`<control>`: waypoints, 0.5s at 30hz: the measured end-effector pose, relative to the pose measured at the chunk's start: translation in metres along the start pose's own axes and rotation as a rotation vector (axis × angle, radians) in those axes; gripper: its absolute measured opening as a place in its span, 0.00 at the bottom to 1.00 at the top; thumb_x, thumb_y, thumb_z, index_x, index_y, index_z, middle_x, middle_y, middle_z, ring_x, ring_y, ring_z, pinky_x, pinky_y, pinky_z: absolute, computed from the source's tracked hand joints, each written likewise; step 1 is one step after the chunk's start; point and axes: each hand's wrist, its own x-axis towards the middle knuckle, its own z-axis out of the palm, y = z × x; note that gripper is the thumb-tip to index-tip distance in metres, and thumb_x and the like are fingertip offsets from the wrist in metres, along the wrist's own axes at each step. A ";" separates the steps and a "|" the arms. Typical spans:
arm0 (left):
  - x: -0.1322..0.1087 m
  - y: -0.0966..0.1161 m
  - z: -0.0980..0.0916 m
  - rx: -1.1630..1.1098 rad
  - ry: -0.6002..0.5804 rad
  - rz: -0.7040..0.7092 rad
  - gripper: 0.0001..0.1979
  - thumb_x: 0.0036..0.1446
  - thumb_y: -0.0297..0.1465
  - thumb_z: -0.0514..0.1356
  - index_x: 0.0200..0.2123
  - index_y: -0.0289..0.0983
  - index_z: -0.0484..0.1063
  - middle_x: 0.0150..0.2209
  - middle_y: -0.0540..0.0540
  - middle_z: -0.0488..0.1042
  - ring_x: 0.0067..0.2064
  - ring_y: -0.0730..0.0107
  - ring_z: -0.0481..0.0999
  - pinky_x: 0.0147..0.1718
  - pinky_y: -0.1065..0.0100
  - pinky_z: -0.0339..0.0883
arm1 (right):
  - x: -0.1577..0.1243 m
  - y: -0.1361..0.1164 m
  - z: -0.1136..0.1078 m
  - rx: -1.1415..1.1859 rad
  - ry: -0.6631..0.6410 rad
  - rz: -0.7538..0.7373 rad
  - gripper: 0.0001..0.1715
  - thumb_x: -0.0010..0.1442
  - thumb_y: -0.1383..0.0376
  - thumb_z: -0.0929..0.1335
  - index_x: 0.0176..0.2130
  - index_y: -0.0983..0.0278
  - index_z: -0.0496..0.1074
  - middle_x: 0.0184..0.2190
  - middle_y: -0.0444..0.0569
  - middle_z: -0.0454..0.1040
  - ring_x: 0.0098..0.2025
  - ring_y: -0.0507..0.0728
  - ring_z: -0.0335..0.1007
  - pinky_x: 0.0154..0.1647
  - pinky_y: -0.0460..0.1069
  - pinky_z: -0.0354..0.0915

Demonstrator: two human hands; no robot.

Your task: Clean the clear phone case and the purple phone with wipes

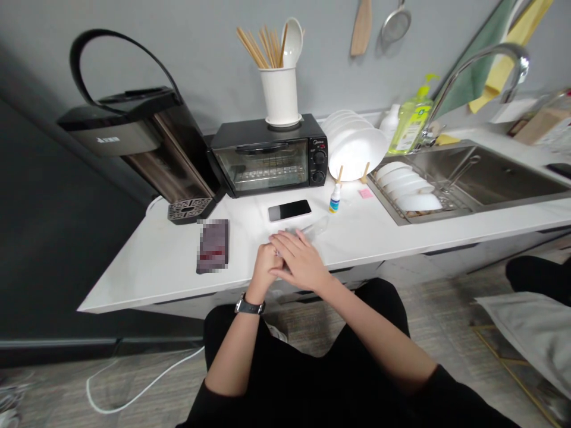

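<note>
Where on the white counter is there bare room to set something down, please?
Bare: the front-left corner of the counter, left of the pixelated dark item; the patch between that item and the phone; the front strip between the right hand and the sink. Crowded: beyond the right hand, with a clear item and small bottle.

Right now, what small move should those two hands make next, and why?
Probably lift the right hand off the left hand: it lies across it, hiding whatever might be held there, and a see-through item shows on the counter just beyond them.
</note>
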 end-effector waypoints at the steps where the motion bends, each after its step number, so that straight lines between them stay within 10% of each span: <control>1: 0.000 0.001 0.000 -0.010 -0.003 0.002 0.12 0.55 0.25 0.56 0.22 0.34 0.76 0.17 0.50 0.71 0.21 0.71 0.66 0.23 0.71 0.59 | -0.002 0.007 -0.003 -0.014 0.006 0.008 0.42 0.73 0.44 0.60 0.72 0.68 0.58 0.69 0.59 0.66 0.73 0.64 0.56 0.77 0.63 0.46; 7: -0.004 0.015 0.004 -0.141 -0.009 -0.035 0.15 0.66 0.36 0.58 0.44 0.37 0.84 0.39 0.45 0.85 0.33 0.66 0.77 0.32 0.70 0.68 | -0.010 0.061 -0.027 -0.126 0.156 0.269 0.37 0.74 0.46 0.59 0.65 0.72 0.66 0.62 0.65 0.73 0.71 0.70 0.59 0.75 0.69 0.47; 15: -0.001 0.003 0.000 -0.018 0.014 -0.018 0.10 0.50 0.22 0.55 0.22 0.33 0.76 0.18 0.50 0.71 0.23 0.71 0.67 0.25 0.71 0.58 | -0.002 0.002 0.000 -0.029 0.020 -0.020 0.43 0.72 0.44 0.61 0.70 0.73 0.60 0.67 0.63 0.67 0.73 0.66 0.56 0.77 0.65 0.46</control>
